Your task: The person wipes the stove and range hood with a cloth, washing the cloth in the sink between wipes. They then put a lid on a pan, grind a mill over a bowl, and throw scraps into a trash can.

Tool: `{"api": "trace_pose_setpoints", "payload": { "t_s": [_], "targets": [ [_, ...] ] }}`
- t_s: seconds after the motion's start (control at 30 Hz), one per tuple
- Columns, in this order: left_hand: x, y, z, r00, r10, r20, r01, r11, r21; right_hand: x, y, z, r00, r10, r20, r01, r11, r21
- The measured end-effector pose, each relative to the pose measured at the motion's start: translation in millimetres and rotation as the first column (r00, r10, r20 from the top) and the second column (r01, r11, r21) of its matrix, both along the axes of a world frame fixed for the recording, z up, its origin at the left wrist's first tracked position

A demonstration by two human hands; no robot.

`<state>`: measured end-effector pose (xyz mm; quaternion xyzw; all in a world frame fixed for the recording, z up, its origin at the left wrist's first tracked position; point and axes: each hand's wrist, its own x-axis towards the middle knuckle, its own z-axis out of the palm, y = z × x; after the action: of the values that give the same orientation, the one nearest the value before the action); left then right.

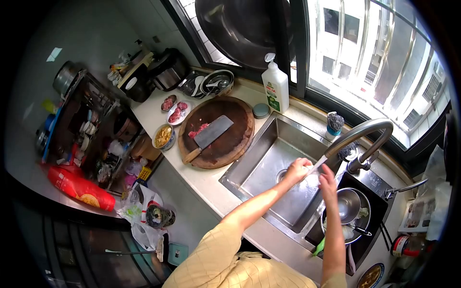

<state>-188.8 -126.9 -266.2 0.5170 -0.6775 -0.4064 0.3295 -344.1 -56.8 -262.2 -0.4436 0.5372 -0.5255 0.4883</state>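
Observation:
Both hands are over the steel sink (273, 163), under the curved faucet (357, 132), where water runs down between them. My left hand (298, 170) has its fingers bent near the stream; whether it holds anything is hidden. Beside the stream, my right hand (327, 182) is raised with fingers apart and nothing seen in it. To the left of the sink, a cleaver (214, 132) lies on a round wooden board (235, 115), next to some chopped red meat (199, 130).
A white pump bottle (275, 86) stands behind the sink by the window. Metal bowls (348, 206) sit in the right basin. Left of the board are a plate of meat (177, 113) and a bowl of yellow food (163, 137). A rice cooker (168, 69) stands further back.

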Motion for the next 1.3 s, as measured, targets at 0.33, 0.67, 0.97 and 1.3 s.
{"api": "trace_pose_setpoints", "payload": {
  "t_s": [0.33, 0.67, 0.97, 1.3],
  "targets": [
    [-17, 21, -33, 0.912, 0.123, -0.391, -0.155, 0.986, -0.053, 66, -15, -61, 0.533, -0.288, 0.796, 0.002, 0.941, 0.339],
    [27, 21, -33, 0.321, 0.663, -0.677, 0.702, 0.313, 0.639, 75, -22, -13, 0.796, -0.27, 0.542, 0.195, 0.962, 0.192],
    [26, 15, -5, 0.574, 0.167, -0.801, 0.709, 0.387, 0.589, 41, -23, 8, 0.768, 0.006, 0.64, -0.111, 0.986, 0.124],
    [13, 19, -21, 0.768, -0.01, -0.641, 0.594, 0.387, 0.706, 42, -31, -12, 0.835, 0.16, 0.527, -0.32, 0.92, 0.228]
  ]
}}
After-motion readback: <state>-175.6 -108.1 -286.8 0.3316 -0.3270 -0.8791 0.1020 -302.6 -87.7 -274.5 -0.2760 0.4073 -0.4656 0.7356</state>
